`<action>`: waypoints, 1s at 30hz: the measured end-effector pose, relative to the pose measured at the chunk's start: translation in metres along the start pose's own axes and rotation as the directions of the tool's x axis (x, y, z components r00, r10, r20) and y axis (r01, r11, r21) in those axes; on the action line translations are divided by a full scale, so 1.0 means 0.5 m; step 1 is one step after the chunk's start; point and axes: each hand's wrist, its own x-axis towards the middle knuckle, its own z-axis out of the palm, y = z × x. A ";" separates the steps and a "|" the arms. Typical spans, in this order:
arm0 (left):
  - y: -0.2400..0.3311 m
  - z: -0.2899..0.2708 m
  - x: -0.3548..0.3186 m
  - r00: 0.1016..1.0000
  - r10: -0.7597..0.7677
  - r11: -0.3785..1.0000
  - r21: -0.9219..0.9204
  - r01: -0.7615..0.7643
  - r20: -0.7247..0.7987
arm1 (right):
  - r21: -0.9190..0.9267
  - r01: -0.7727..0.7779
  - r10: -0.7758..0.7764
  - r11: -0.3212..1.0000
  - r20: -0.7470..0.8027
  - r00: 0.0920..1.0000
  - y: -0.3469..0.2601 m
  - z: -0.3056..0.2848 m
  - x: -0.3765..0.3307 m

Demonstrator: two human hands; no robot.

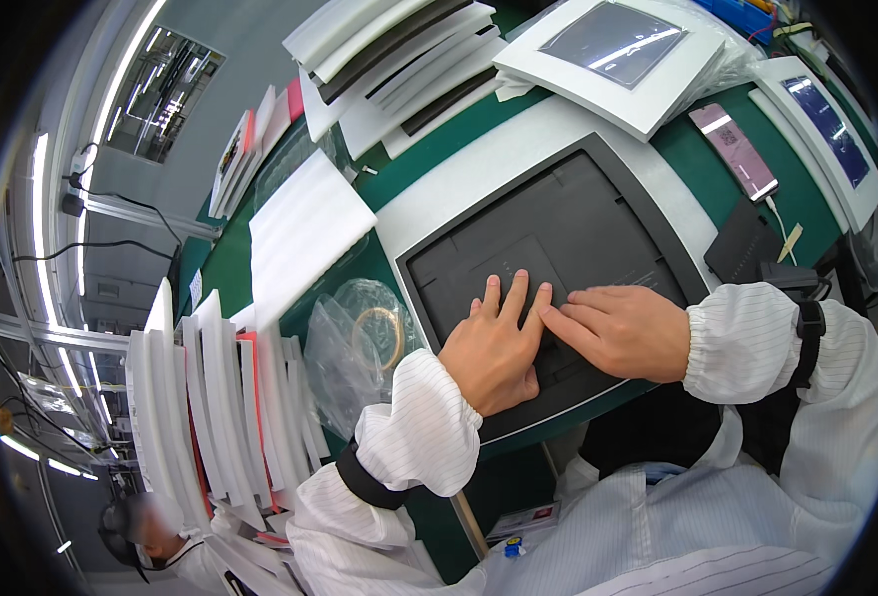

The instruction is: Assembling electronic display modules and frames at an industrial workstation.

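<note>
A large black rectangular panel (538, 214) with a raised rim lies in front of me, partly on a white foam sheet (469, 164). My left hand (494, 348) rests on its near half, fingers stretched out and a little spread. From the right, my right hand (623, 328) lies on the same panel, its fingers extended side by side, the tips meeting the left hand's fingers. Neither hand grips anything I can see. What lies under the palms and fingers is hidden.
Left of the panel are a clear plastic bag with a tape roll (376, 336), a white foam sheet (305, 233) and upright foam boards (220, 397). Foam pieces (389, 70) are stacked behind. A pink phone (732, 149) with a cable lies right. Another person (151, 531) is at lower left.
</note>
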 end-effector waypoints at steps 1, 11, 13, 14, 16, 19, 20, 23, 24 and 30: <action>-0.001 0.001 0.000 1.000 0.000 1.000 -0.009 -0.001 -0.016 | 0.033 -0.047 0.049 0.998 -0.061 0.997 -0.001 0.003 -0.006; -0.008 0.006 0.021 0.987 -0.036 0.922 -0.386 -0.028 -0.157 | 0.331 -0.313 0.383 0.890 -0.172 0.908 -0.053 0.010 -0.081; -0.006 0.000 0.034 0.995 -0.040 0.933 -0.361 0.004 -0.094 | 0.351 -0.314 0.396 0.882 -0.191 0.898 -0.052 0.018 -0.085; -0.007 -0.004 0.041 0.996 -0.039 0.933 -0.359 0.006 -0.086 | 0.359 -0.310 0.398 0.880 -0.205 0.894 -0.052 0.022 -0.084; -0.008 -0.013 0.054 1.000 -0.023 0.934 -0.357 0.028 0.019 | 0.373 -0.309 0.407 0.875 -0.219 0.887 -0.051 0.026 -0.086; -0.003 -0.018 0.062 0.997 -0.029 0.940 -0.338 0.049 0.065 | 0.357 -0.287 0.384 0.889 -0.240 0.892 -0.050 0.030 -0.090; 0.001 -0.018 0.063 0.997 -0.028 0.941 -0.336 0.051 0.072 | 0.351 -0.290 0.386 0.891 -0.246 0.889 -0.051 0.032 -0.090; 0.017 -0.019 0.063 0.996 -0.047 0.961 -0.269 0.065 0.072 | 0.352 -0.284 0.388 0.892 -0.272 0.881 -0.050 0.036 -0.093; 0.020 -0.016 0.061 0.997 -0.047 0.963 -0.264 0.063 0.067 | 0.358 -0.280 0.389 0.891 -0.282 0.877 -0.051 0.038 -0.094; 0.048 -0.006 0.055 1.000 -0.031 0.987 -0.161 0.030 0.000 | 0.357 -0.269 0.384 0.895 -0.307 0.871 -0.051 0.043 -0.099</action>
